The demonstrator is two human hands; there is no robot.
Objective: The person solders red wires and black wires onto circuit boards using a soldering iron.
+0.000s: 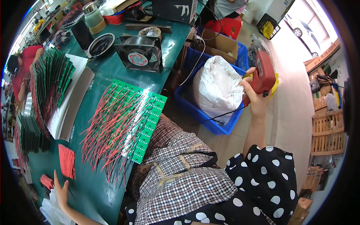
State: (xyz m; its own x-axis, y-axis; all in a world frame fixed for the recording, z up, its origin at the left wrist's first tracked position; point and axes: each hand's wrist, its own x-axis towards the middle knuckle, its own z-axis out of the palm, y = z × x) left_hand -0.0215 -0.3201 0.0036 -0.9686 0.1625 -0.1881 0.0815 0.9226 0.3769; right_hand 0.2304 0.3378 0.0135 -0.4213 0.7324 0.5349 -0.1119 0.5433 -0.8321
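My right hand (pixel 255 93) is raised over the blue crate, wrapped round a red soldering gun (pixel 264 72) with a black cord. At the lower left, my left hand (pixel 62 192) has its fingers apart and holds nothing. It is beside a bundle of red wires (pixel 67 161) and a smaller red bundle (pixel 47 181), over a clear plastic bag (pixel 54 210). In front of me on the bench, a green circuit board panel (pixel 150 112) lies flat. Many red and black wires (pixel 112 127) spread across it and hang past its near edge.
On the green bench (pixel 99 69) stand a fan (pixel 139 52), a round dish (pixel 101 45) and a jar (pixel 93 18). Stacked wired boards (pixel 52 78) rise at left beside a white stack (pixel 75 97). A blue crate (pixel 221 127) with a white sack (pixel 217 84) sits right. A person (pixel 28 63) works far left.
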